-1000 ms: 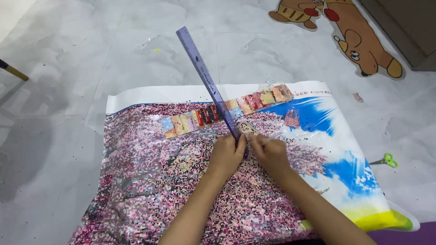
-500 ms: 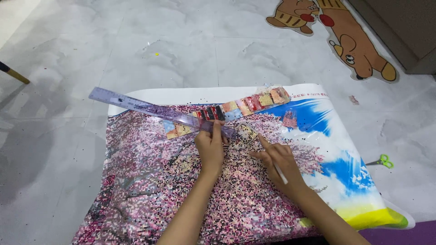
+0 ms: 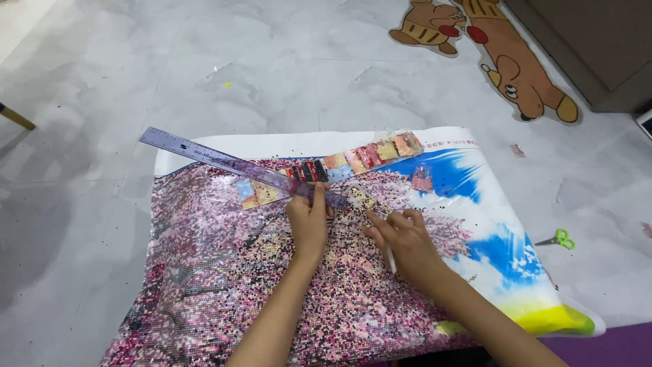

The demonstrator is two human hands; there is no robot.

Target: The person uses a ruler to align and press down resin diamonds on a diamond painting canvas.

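**Ruler laid across the bead canvas, pen hand waiting**

Step in hand, as I judge it: I'm setting the purple ruler [image 3: 244,167] as a straightedge over the diamond-painting canvas [image 3: 224,272], near its far edge, to true up a row of beads. The ruler runs aslant, its outer end past the canvas's far left corner and over the white border, its near end under my left hand [image 3: 309,217].

Left hand: fingers held together and flat, tips pressing down on the ruler's near end. Forearm comes straight up from the near edge of the canvas.

Right hand [image 3: 401,239]: loosely curled beside the left, fingertips resting on the beaded surface. A thin white pen [image 3: 391,258] shows below the palm; how I'm gripping it I cannot tell.

A strip of small coloured bead packets [image 3: 360,158] lies along the far edge, partly under the ruler. Green scissors [image 3: 558,238] sit on the marble floor [image 3: 272,68], off the right edge.

Next move, I reckon, calls for steady downward pressure from the left hand and a small nudge to bring the ruler parallel to a bead row.
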